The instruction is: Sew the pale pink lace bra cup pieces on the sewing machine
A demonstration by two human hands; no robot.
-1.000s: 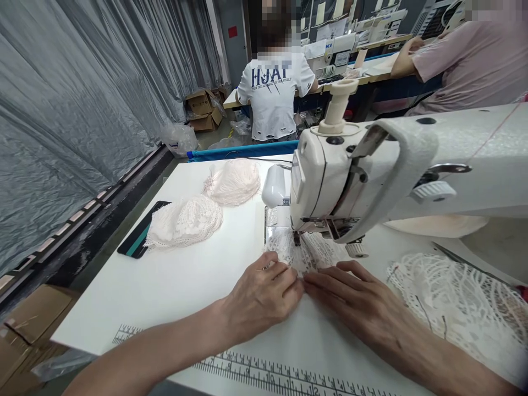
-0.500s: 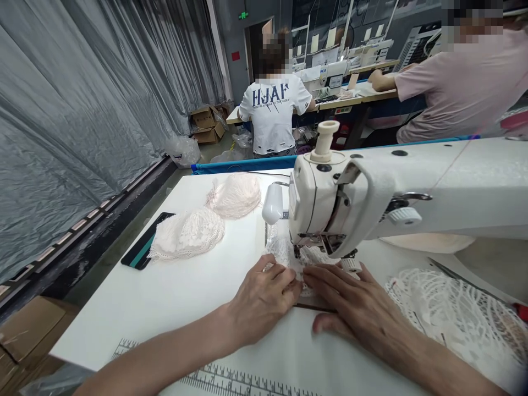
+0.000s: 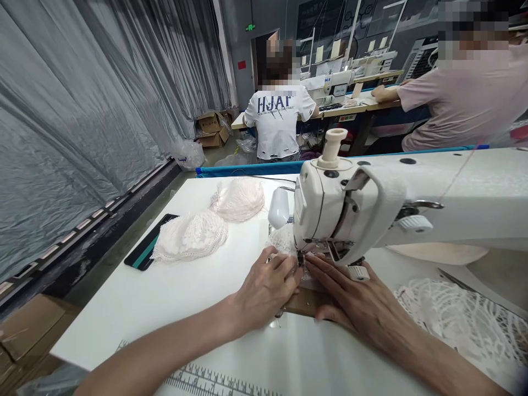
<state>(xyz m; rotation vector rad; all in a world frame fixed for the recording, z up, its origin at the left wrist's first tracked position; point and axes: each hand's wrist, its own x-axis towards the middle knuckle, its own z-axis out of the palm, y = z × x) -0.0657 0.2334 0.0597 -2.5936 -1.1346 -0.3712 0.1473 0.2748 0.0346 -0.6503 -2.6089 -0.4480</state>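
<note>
Left hand (image 3: 266,289) and right hand (image 3: 358,305) are pressing white lace fabric (image 3: 282,242), fingers flat, unclenched.
Lace is stretching ahead under white sewing machine (image 3: 330,209).

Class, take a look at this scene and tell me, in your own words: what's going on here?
A person is working at a white sewing machine on a white table. The left hand and right hand lie flat, pressing a small lace piece down, with their fingertips meeting right at the needle. A lace cup and a pink cup lie further back on the left, and a lace heap sits at the right. Behind, a person in a white T-shirt and a person in a pink top are at other benches.
</note>
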